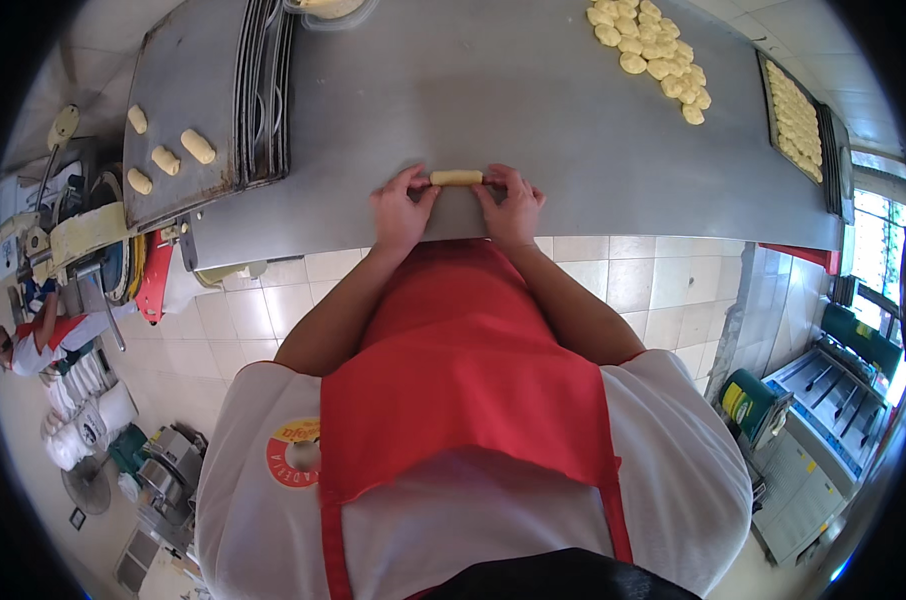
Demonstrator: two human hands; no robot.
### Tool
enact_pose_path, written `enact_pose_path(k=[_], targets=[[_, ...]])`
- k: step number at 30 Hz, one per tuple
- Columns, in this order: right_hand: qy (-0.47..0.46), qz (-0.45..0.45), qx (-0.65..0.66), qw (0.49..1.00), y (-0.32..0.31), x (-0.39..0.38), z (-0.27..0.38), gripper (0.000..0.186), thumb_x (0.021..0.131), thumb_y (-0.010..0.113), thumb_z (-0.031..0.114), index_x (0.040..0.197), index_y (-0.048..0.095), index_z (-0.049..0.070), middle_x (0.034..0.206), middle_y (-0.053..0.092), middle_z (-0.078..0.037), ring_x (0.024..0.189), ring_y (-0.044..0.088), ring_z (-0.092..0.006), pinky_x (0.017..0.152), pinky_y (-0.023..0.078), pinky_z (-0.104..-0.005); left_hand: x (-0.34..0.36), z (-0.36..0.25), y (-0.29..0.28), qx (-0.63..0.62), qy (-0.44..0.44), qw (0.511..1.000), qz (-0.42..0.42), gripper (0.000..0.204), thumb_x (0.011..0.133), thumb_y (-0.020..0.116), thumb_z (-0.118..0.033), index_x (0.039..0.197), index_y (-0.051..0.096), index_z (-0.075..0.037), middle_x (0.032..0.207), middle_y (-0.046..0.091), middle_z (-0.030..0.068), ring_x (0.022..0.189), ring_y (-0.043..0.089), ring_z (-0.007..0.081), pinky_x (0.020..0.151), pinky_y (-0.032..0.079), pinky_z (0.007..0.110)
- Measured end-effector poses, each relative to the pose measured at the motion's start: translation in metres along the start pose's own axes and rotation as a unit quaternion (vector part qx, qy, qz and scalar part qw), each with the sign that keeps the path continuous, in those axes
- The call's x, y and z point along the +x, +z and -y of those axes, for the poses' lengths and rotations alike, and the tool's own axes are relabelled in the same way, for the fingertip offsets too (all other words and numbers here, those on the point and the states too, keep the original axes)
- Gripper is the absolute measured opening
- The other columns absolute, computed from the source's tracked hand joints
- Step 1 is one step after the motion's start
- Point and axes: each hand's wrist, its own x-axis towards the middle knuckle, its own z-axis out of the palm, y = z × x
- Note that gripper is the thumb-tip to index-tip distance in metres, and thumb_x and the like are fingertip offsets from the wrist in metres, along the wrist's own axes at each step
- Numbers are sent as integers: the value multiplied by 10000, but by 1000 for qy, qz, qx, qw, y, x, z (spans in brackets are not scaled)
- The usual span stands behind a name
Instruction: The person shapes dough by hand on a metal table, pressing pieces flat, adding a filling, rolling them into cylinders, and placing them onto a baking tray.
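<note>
A short pale-yellow dough roll lies crosswise near the front edge of the grey metal table. My left hand pinches its left end between thumb and fingers, and my right hand does the same at the right end. The middle of the roll shows uncovered between them. Several finished-looking dough rolls rest on a dark baking tray at the left. Toward the far right, a cluster of round dough pieces sits on the tabletop.
The left tray tops a stack of trays. A clear container stands at the far edge. On the right end is a tray filled with dough pieces. Machinery and another person are beyond the table at left.
</note>
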Motion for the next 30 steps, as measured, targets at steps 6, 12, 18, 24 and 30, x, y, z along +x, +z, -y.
enact_pose_path(k=[6, 12, 18, 24, 30], targets=[[-198, 1, -37, 980, -14, 9, -6, 444, 900, 762, 164, 1326, 639, 143, 1310, 673, -132, 1208, 615, -353, 1036, 453, -509, -4, -17, -18, -20, 39, 999, 12, 576, 875, 800, -156, 1425, 640, -95, 1145, 778, 121, 1052, 717, 301, 1013, 526, 456], [-321, 193, -4, 927, -1, 52, 37, 466, 885, 719, 8, 1340, 656, 87, 1244, 687, -151, 1163, 650, -343, 967, 534, -446, 42, 5, -31, 55, 122, 976, 171, 716, 830, 802, -133, 1513, 586, -112, 1121, 774, 120, 1025, 714, 285, 917, 587, 385], [-522, 43, 216, 824, -14, 63, 311, 458, 876, 798, -13, 1315, 702, 75, 1188, 719, -123, 1002, 685, -245, 792, 556, -346, 59, -100, -345, -116, 345, 917, -163, 789, 806, 870, -119, 1522, 541, -99, 1403, 670, 70, 1256, 603, 214, 1038, 496, 386], [-450, -41, 348, 822, 109, 111, 500, 465, 883, 838, 76, 1329, 705, 71, 1182, 712, -107, 1054, 670, -241, 831, 563, -355, 19, -37, -467, -249, 414, 781, -397, 761, 975, 662, -414, 1543, 454, 48, 1557, 521, 226, 1498, 455, 390, 1200, 370, 493], [-313, 67, -36, 947, 244, 170, 470, 607, 873, 859, 286, 1387, 641, 48, 1280, 720, -158, 1138, 717, -286, 955, 590, -408, -36, 66, -427, -316, 137, 855, -387, 872, 933, 695, -614, 1502, 506, 20, 1541, 537, 184, 1472, 475, 329, 1162, 381, 456]])
